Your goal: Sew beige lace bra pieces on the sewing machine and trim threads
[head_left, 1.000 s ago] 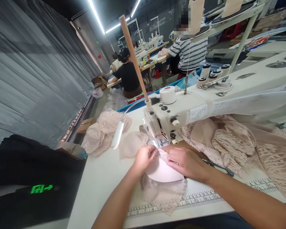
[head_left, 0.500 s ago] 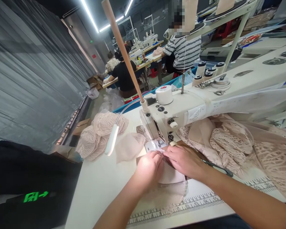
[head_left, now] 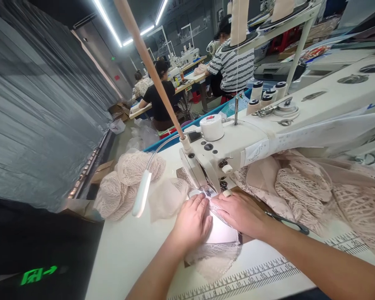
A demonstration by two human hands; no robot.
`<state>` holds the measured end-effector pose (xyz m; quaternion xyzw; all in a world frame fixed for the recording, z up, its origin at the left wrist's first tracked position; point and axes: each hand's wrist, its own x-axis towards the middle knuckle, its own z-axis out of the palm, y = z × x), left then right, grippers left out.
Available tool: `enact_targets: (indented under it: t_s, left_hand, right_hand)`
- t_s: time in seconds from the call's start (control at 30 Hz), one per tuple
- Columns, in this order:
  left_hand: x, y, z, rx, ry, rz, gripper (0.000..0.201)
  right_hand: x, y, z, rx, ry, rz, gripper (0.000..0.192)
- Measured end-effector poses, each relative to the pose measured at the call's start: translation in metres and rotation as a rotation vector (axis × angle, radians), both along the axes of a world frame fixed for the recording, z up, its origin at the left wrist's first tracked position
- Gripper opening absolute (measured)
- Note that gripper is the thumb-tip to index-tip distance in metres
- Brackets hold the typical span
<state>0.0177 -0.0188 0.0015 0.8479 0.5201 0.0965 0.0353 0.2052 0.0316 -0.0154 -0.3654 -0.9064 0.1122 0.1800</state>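
My left hand (head_left: 192, 218) lies with its fingers stretched out flat on a pale piece of fabric (head_left: 219, 231), close to the presser foot of the sewing machine (head_left: 200, 164). On the other side of the needle area, my right hand (head_left: 239, 211) is closed on the fabric's edge, its fingertips by the foot. The lower part of the fabric is sheer beige lace (head_left: 217, 260) and hangs toward me over the table. The fingers and the machine head partly hide the stitching spot.
Beige lace cups (head_left: 129, 179) are stacked at the left beside a sheer piece (head_left: 167, 198) and a lamp (head_left: 142, 193). At the right lie lace fabric (head_left: 295, 183) and dark-handled scissors (head_left: 289, 223). A ruler strip (head_left: 246, 279) runs along the front edge. Co-workers sit beyond.
My left hand has gone from bunched fingers to lying flatter on the fabric. My right hand stays by the foot. The whole view has shifted slightly.
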Motion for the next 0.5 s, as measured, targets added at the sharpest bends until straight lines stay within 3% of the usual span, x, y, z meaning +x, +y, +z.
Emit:
enact_targets:
  t_s: [0.37, 0.5]
  left_hand:
    - [-0.016, 0.024, 0.006, -0.028, 0.091, -0.152, 0.05]
    - [-0.02, 0.026, 0.014, -0.015, 0.128, -0.196, 0.041]
  right_hand:
    - [-0.008, 0.002, 0.0, 0.048, -0.032, -0.115, 0.017]
    - [-0.004, 0.002, -0.003, 0.056, -0.008, -0.116, 0.024]
